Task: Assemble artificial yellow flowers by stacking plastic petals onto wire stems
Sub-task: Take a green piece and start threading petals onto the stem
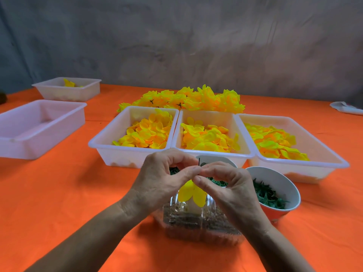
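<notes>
Left hand (pixel 165 173) and right hand (pixel 227 183) — fingertips pinched together on a thin wire stem (pixel 199 162), a yellow petal layer (pixel 191 193) hanging beneath them above a clear container (pixel 196 222). The petal looks light, soft and easily creased — best held at its centre. Count: five white bins, three holding petals (pixel 147 132); two bowls of green pieces (pixel 269 195).

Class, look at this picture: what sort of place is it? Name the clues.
Probably a craft worktable for handmade flower assembly: trays of yellow petals, a pile of finished flowers, and two hands working a petal piece onto a stem.
</notes>
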